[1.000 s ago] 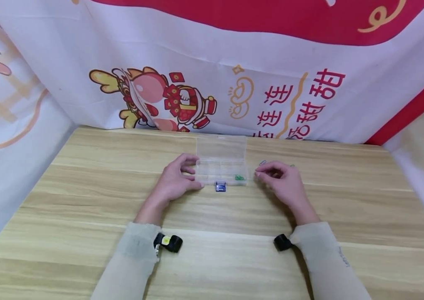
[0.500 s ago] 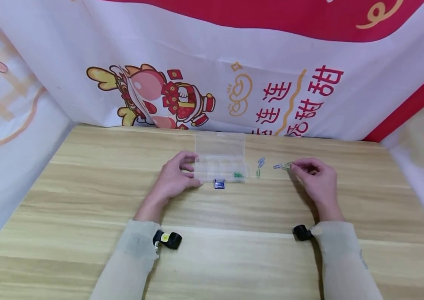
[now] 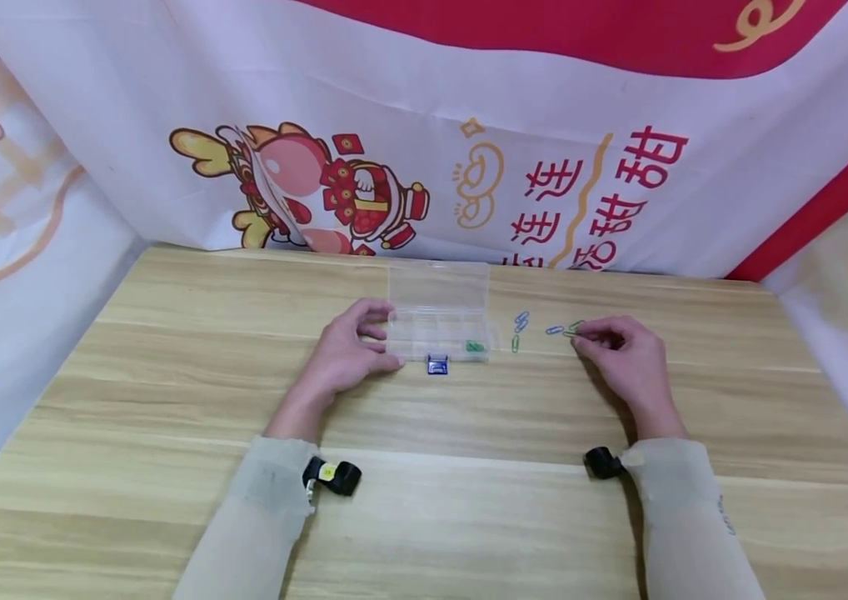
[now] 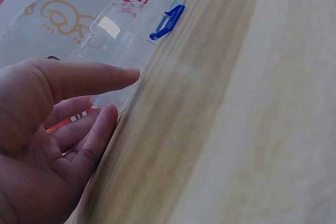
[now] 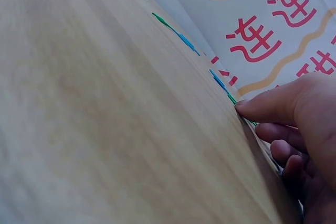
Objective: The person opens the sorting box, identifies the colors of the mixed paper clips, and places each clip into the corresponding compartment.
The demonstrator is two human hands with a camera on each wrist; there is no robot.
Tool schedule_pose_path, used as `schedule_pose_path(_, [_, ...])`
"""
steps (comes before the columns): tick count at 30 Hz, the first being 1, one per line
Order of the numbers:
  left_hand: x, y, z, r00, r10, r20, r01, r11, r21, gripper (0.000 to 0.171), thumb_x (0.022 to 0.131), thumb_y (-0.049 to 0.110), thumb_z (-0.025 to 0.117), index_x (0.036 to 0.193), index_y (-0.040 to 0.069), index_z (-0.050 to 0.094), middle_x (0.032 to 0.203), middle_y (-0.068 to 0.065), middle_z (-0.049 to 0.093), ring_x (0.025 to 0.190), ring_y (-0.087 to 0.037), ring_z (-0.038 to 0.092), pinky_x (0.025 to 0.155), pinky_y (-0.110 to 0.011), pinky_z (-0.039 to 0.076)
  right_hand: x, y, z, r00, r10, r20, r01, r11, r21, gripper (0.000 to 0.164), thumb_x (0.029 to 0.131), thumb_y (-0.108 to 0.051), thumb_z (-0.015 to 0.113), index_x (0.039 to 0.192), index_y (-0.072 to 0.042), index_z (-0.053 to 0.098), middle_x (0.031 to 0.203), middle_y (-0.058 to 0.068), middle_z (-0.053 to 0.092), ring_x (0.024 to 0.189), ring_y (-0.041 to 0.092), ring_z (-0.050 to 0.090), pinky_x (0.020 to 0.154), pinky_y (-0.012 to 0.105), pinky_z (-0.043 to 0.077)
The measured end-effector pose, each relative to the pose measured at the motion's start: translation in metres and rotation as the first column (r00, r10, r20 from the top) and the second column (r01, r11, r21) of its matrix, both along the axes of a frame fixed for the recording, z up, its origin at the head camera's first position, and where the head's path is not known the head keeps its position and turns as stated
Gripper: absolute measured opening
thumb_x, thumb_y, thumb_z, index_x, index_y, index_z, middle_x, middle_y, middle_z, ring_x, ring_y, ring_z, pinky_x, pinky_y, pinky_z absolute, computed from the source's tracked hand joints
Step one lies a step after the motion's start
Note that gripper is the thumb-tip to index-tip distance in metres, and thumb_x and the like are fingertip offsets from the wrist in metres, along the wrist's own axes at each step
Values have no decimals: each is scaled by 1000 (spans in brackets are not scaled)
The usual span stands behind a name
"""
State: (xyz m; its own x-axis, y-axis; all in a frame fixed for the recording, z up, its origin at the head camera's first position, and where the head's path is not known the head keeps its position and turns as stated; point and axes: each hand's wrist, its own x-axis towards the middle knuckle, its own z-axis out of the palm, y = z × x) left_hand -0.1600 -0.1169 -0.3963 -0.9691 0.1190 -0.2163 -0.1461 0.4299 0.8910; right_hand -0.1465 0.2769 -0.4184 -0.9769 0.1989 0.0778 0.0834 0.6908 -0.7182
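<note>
In the head view my left hand (image 3: 352,348) holds the left end of a clear plastic box (image 3: 437,325), its thumb at the front corner and fingers along the side. The box lies open, its lid (image 3: 439,285) tipped back and its blue latch (image 3: 437,364) hanging in front. Green paper clips (image 3: 474,346) lie in the front right compartment. My right hand (image 3: 622,358) pinches at a green paper clip (image 3: 570,334) on the table, thumb and index fingertips together. Another green paper clip (image 3: 577,325) lies just behind; the fingertips partly hide this spot.
Between the box and my right hand, on the wooden table (image 3: 469,517), lie a blue paper clip (image 3: 555,330), a pair of blue paper clips (image 3: 521,322) and a green paper clip (image 3: 516,343). A printed cloth (image 3: 424,125) hangs behind the table.
My right hand moved rightward from beside the box to the far paper clips, uncovering those between, then shifted slightly left onto a green one. My left hand stays at the box.
</note>
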Motion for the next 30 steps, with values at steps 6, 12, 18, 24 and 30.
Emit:
schedule_pose_path(6, [0,0,0,1000,-2,5,2,1000,-2,79,82,-1,89,150,22,57,151,-4,61,119,-29,67,105,-44,59,1,-2,3,1000,3,23,-4,1000,29,23,100,-26,78,116,-11,82,116,12,71,98,19,59,80,25,47])
schedule_pose_path(12, [0,0,0,1000,3,5,-3,1000,3,78,81,-1,89,149,22,58,151,-4,61,120,-29,67,105,-44,59,0,-3,3,1000,5,19,-6,999,50,20,101,-26,77,113,-11,83,114,11,71,96,21,59,79,26,46])
schedule_pose_path(18, [0,0,0,1000,-1,2,1,1000,3,78,81,-1,89,149,22,58,151,-4,61,119,-29,67,105,-45,59,1,-3,3,999,-6,35,6,1000,3,26,101,-31,76,116,-10,81,116,11,71,98,19,58,79,23,46])
schedule_pose_path(24, [0,0,0,1000,-1,-1,1,1000,2,78,81,-1,89,149,21,58,151,-4,62,119,-29,67,104,-44,59,0,-4,3,997,-32,64,37,996,-76,33,101,-39,75,119,-12,80,121,11,76,100,15,59,80,22,47])
schedule_pose_path(30, [0,1,0,1000,0,-1,0,1000,-4,77,82,0,89,149,22,57,150,-4,61,119,-29,67,104,-45,59,0,-4,4,996,-57,67,64,992,-108,34,102,-41,74,121,-13,79,122,8,75,103,15,60,83,21,48])
